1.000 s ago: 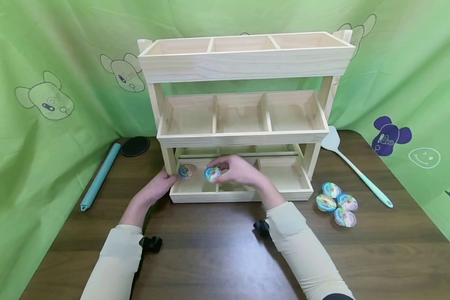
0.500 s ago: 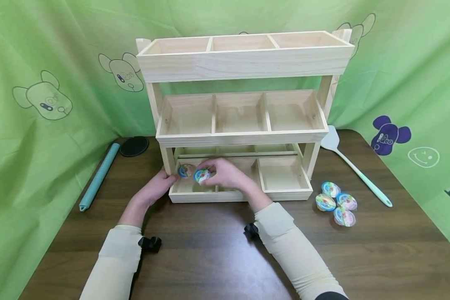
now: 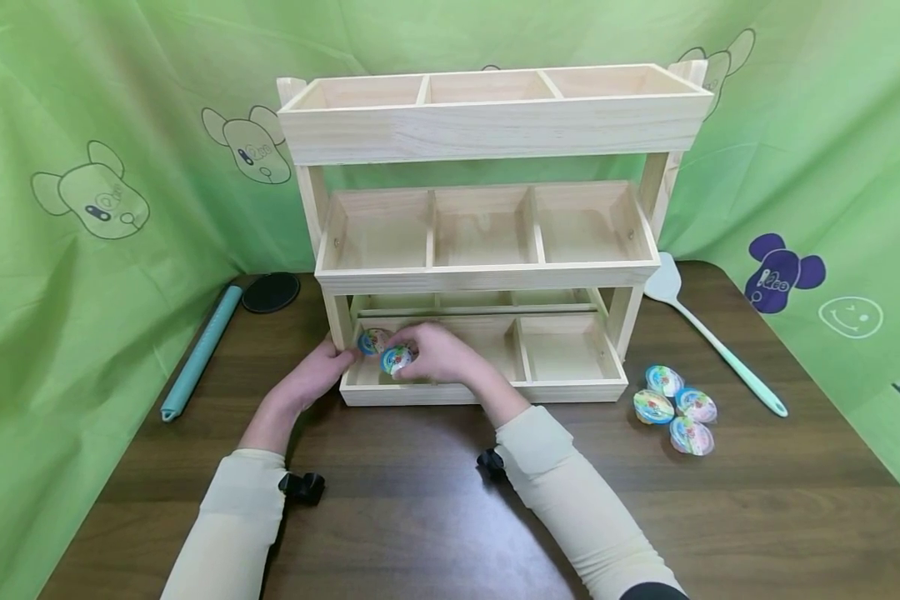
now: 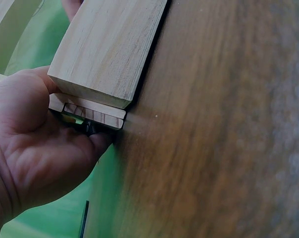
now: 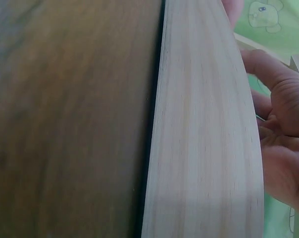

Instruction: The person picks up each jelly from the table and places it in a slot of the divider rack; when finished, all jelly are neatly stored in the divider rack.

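My right hand [image 3: 442, 358] pinches a small jelly cup [image 3: 395, 360] with a blue-rimmed printed lid, inside the left compartment of the bottom tier of a pale wooden rack [image 3: 487, 279]. Just behind it, in the same compartment, lies another jelly cup [image 3: 372, 341]. My left hand [image 3: 317, 372] grips the rack's lower left side; the left wrist view shows its thumb and fingers around the wooden end piece [image 4: 92, 115]. In the right wrist view, the bottom tier's front board [image 5: 204, 119] hides the held cup and the fingertips of that hand.
Several more jelly cups [image 3: 692, 436] lie clustered on the brown table [image 3: 405, 517], right of the rack. Behind them lies a pale spatula [image 3: 720, 346]. On the left are a teal roll [image 3: 202, 354] and a black disc [image 3: 271, 292]. A green printed cloth [image 3: 150, 75] surrounds the table.
My right hand has moved left and slightly toward the front with the jelly cup, from the divider to beside the other cup. My left hand has stayed put.
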The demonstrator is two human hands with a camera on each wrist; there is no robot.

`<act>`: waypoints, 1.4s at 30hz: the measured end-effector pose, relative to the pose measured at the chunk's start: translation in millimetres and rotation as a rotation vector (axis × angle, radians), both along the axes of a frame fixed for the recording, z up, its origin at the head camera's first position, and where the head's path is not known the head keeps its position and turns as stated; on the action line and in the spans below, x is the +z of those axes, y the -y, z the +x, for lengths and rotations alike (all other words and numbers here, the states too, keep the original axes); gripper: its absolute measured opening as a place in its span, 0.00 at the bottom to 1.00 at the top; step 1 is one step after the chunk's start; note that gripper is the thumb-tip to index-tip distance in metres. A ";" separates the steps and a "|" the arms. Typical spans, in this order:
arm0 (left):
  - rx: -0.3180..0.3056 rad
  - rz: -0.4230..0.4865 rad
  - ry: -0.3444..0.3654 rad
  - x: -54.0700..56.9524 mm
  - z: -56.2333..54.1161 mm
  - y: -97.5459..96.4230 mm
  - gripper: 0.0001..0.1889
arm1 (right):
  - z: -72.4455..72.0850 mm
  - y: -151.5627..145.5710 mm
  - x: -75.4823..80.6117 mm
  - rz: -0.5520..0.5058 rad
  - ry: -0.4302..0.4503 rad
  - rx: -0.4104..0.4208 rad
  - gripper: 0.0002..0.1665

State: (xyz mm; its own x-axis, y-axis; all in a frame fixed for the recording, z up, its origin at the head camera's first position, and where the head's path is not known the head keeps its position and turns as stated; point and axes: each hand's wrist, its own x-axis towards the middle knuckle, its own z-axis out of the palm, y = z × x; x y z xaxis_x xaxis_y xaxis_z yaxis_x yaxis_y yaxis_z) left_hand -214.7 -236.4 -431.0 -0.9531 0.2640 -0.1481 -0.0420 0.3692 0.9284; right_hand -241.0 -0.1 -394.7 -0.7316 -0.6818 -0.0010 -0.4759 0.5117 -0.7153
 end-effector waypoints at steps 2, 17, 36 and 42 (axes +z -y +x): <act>-0.004 -0.001 -0.001 0.0 0.1 0.3 0.35 | 0.2 1.6 0.4 0.018 -0.014 0.004 0.30; -0.004 -0.011 0.001 3.7 1.2 -0.8 0.35 | 2.6 9.5 -0.2 0.118 -0.141 0.014 0.27; -0.007 -0.012 0.015 3.8 3.6 -0.9 0.35 | 4.3 7.4 -1.1 0.105 -0.100 -0.015 0.25; -0.004 -0.017 0.006 2.0 1.7 -0.1 0.35 | -0.3 -2.6 3.8 -0.023 0.022 -0.024 0.26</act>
State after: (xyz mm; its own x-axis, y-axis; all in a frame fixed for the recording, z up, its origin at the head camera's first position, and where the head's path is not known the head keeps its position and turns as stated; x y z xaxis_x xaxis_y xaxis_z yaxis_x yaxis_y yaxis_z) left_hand -213.0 -236.3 -429.0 -0.9511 0.2651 -0.1583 -0.0459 0.3856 0.9215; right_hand -241.3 2.5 -390.9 -0.7474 -0.6644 -0.0020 -0.4477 0.5058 -0.7374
